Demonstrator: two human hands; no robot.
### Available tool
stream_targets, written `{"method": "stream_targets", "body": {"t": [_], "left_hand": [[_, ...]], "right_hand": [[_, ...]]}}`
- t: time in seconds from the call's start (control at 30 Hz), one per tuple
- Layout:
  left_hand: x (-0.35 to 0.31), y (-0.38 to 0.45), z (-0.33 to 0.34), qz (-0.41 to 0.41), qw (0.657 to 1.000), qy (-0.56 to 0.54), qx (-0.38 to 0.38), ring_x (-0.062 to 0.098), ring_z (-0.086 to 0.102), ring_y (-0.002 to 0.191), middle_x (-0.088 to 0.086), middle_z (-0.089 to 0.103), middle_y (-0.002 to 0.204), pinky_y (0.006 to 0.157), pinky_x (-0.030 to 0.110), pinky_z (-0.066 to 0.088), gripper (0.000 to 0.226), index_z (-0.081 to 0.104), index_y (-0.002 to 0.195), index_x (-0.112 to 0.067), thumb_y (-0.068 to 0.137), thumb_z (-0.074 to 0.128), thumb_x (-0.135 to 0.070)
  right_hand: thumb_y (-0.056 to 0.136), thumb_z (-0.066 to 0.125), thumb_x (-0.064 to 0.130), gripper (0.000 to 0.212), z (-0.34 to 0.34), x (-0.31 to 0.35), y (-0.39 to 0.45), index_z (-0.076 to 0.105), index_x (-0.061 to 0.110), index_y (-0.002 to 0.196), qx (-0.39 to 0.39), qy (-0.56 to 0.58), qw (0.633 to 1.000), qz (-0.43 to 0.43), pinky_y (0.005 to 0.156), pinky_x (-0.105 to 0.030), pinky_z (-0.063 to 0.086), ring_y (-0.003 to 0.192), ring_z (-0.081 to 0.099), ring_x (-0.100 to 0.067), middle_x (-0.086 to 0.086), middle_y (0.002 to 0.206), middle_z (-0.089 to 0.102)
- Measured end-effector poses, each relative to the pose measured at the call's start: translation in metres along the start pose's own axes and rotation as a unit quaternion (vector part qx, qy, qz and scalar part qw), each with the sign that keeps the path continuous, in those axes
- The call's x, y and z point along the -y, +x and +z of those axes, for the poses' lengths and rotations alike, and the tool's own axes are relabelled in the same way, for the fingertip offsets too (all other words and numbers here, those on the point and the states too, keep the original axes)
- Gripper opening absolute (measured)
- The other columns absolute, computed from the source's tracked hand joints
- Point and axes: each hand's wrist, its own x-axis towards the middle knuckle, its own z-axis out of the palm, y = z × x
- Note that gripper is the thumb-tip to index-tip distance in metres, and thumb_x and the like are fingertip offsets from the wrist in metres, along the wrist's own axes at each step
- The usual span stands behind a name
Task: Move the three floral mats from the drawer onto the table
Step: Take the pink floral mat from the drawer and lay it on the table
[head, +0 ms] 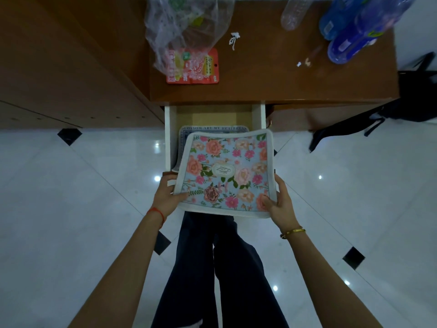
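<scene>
I had the top floral mat (pixel 225 172) lifted over the open drawer (pixel 167 138), held by its two near corners. My left hand (pixel 166 196) pinched the near-left corner, thumb on the printed face and the other fingers hidden under the mat. My right hand (pixel 280 204) gripped the near-right corner the same way, its fingers (pixel 282 185) curled along the mat's side. The mat looked light and soft: its far edge bowed and drooped, so I judged it needed both corners or it would fold. A second mat (pixel 214 128) with a lettered border lay in the drawer beneath; I could not see a third. On the worktop (pixel 272 74) stood a plastic bag (pixel 186 27) over a red packet (pixel 201 69), blue bottles (pixel 350 31), a clear bottle (pixel 294 13) and paper scraps (pixel 234 40). The bare middle seemed the likeliest landing spot.
</scene>
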Motion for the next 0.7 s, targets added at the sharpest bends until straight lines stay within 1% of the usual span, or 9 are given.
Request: {"method": "stream_targets", "body": {"t": [0.07, 0.1, 0.2, 0.33, 0.4, 0.5, 0.63, 0.7], "left_hand": [[-0.004, -0.006, -0.001, 0.016, 1.000, 0.016, 0.015, 0.016, 0.062, 0.095, -0.005, 0.062, 0.101, 0.081, 0.035, 0.055, 0.055, 0.048, 0.102, -0.033, 0.075, 0.073, 0.008], [-0.007, -0.010, 0.000, 0.025, 0.999, 0.020, 0.014, 0.015, 0.062, 0.095, -0.006, 0.063, 0.101, 0.078, 0.031, 0.055, 0.056, 0.047, 0.101, -0.035, 0.076, 0.072, 0.008], [-0.017, -0.028, 0.000, 0.039, 0.999, 0.012, 0.007, 0.014, 0.063, 0.097, -0.002, 0.064, 0.106, 0.075, 0.027, 0.054, 0.055, 0.047, 0.104, -0.033, 0.077, 0.069, 0.010], [-0.034, -0.059, -0.001, 0.065, 0.998, 0.020, 0.001, 0.009, 0.066, 0.093, -0.002, 0.067, 0.103, 0.071, 0.021, 0.055, 0.056, 0.048, 0.103, -0.042, 0.080, 0.069, 0.004], [-0.046, -0.076, -0.003, 0.076, 0.997, 0.029, 0.004, 0.008, 0.066, 0.091, -0.004, 0.068, 0.101, 0.072, 0.021, 0.054, 0.057, 0.050, 0.108, -0.042, 0.080, 0.070, 0.003], [-0.065, -0.104, -0.008, 0.093, 0.995, 0.038, 0.019, 0.002, 0.065, 0.090, -0.009, 0.068, 0.101, 0.078, 0.021, 0.054, 0.057, 0.053, 0.117, -0.036, 0.080, 0.070, 0.003], [-0.092, -0.139, -0.013, 0.119, 0.991, 0.043, 0.045, 0.004, 0.065, 0.094, -0.010, 0.067, 0.104, 0.084, 0.023, 0.053, 0.055, 0.055, 0.120, -0.031, 0.080, 0.070, 0.004], [-0.105, -0.154, -0.015, 0.137, 0.987, 0.055, 0.059, 0.004, 0.065, 0.095, -0.010, 0.067, 0.104, 0.084, 0.023, 0.053, 0.052, 0.055, 0.118, -0.030, 0.081, 0.069, 0.005]], "right_hand": [[0.091, 0.059, 0.002, 0.064, -0.002, 0.004, -0.003, 0.030, 0.022, 0.145, -0.004, -0.012, 1.000, -0.005, 0.090, -0.054, 0.054, 0.112, 0.062, -0.030, -0.015, 0.126, 0.058], [0.092, 0.059, 0.003, 0.063, -0.003, 0.007, -0.005, 0.031, 0.022, 0.145, -0.007, -0.016, 1.000, -0.012, 0.089, -0.053, 0.054, 0.111, 0.063, -0.029, -0.015, 0.124, 0.060], [0.091, 0.059, 0.002, 0.061, -0.009, 0.018, -0.018, 0.033, 0.021, 0.143, -0.013, -0.018, 0.999, -0.030, 0.088, -0.053, 0.055, 0.109, 0.064, -0.028, -0.014, 0.121, 0.061], [0.091, 0.060, 0.002, 0.060, -0.019, 0.038, -0.046, 0.036, 0.022, 0.141, -0.023, -0.012, 0.998, -0.050, 0.087, -0.050, 0.056, 0.108, 0.065, -0.028, -0.015, 0.118, 0.062], [0.091, 0.061, 0.002, 0.059, -0.027, 0.051, -0.065, 0.036, 0.022, 0.141, -0.030, -0.004, 0.998, -0.062, 0.086, -0.047, 0.057, 0.107, 0.065, -0.025, -0.014, 0.119, 0.062], [0.090, 0.061, 0.002, 0.058, -0.037, 0.069, -0.097, 0.037, 0.022, 0.140, -0.040, 0.005, 0.996, -0.078, 0.084, -0.045, 0.058, 0.106, 0.066, -0.026, -0.014, 0.118, 0.063], [0.089, 0.064, 0.007, 0.059, -0.047, 0.088, -0.144, 0.039, 0.025, 0.139, -0.069, 0.039, 0.993, -0.092, 0.080, -0.040, 0.059, 0.104, 0.068, -0.023, -0.010, 0.117, 0.065], [0.089, 0.064, 0.006, 0.059, -0.048, 0.095, -0.166, 0.038, 0.025, 0.139, -0.087, 0.052, 0.990, -0.097, 0.080, -0.038, 0.060, 0.104, 0.068, -0.023, -0.010, 0.118, 0.065]]}}
